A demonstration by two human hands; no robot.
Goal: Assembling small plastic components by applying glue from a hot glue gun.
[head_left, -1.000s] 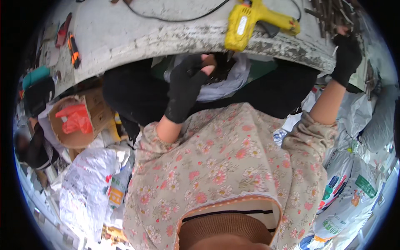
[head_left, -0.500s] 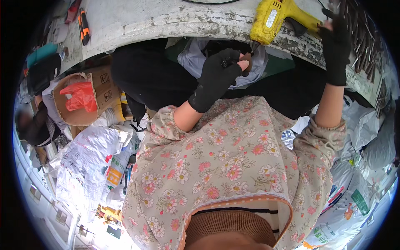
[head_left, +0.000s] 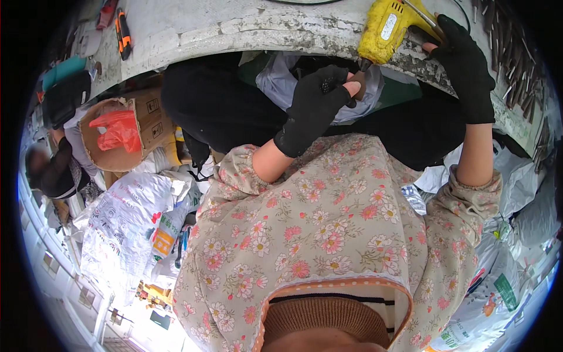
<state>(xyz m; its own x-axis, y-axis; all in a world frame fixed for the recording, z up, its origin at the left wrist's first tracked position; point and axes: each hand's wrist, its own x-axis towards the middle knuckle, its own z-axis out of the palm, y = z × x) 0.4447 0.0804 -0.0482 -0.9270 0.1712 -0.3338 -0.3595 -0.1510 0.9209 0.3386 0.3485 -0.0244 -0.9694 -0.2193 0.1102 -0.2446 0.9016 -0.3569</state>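
Observation:
A yellow power drill [head_left: 384, 29] lies on the worn grey workbench [head_left: 234, 26] at its near edge, nose pointing down over the edge. My right hand [head_left: 463, 67], in a black glove, reaches up and closes on the drill's handle end. My left hand [head_left: 316, 108], also gloved with bare fingertips, is curled shut just below the drill's nose, over a white bag [head_left: 275, 82] in my lap. Whether it pinches something small is unclear. My floral sleeves fill the lower middle.
Several dark metal rods [head_left: 516, 53] lie on the bench at the right. An orange-handled tool [head_left: 122, 29] lies at its left end. A cardboard box with a red bag [head_left: 120, 132] and printed white sacks [head_left: 123, 217] crowd the floor. Another person [head_left: 53, 167] crouches far left.
My right hand has moved left from the metal rods to the drill's handle. My left hand has stayed curled under the bench edge.

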